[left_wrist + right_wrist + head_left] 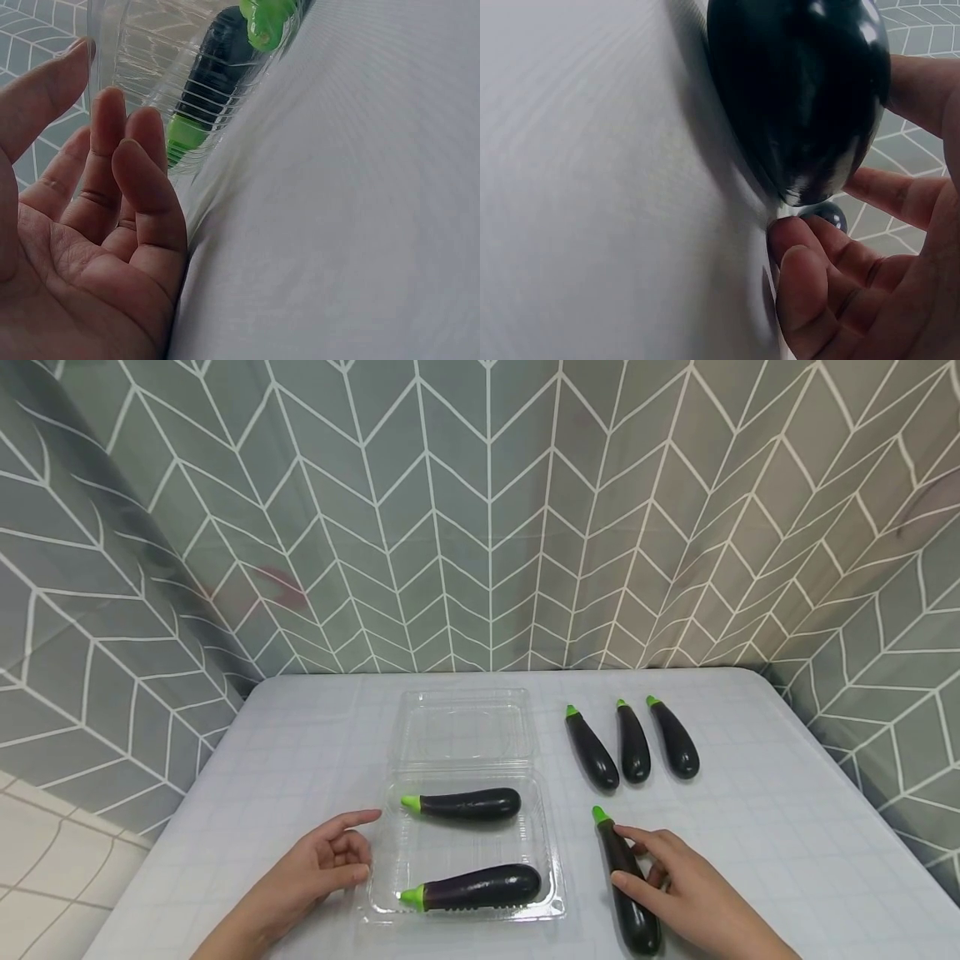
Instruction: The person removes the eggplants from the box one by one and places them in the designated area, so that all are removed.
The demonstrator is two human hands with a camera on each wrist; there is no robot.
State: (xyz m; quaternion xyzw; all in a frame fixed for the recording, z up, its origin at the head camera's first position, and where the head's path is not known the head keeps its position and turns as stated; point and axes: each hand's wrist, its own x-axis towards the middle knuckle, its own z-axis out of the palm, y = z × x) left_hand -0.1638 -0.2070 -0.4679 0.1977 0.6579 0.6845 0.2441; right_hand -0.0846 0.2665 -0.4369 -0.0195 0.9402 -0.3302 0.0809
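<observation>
An open clear plastic clamshell box point(457, 852) lies on the table with two toy eggplants inside, a rear eggplant point(476, 805) and a front eggplant point(487, 887), both with green stems pointing left. My left hand point(322, 864) is at the box's left side, fingers loosely bent and holding nothing; in the left wrist view the fingertips point(109, 112) are close to the ribbed wall. To the right of the box, my right hand point(678, 881) pinches another eggplant point(630, 893) between thumb and index finger. That eggplant lies along the table, its stem pointing away from me.
Three more eggplants lie at the back right: a left one point(592, 752), a middle one point(634, 743) and a right one point(677, 743). The box's lid point(465, 727) is folded back flat behind it. A patterned curtain point(487, 527) hangs behind the white-covered table point(300, 735).
</observation>
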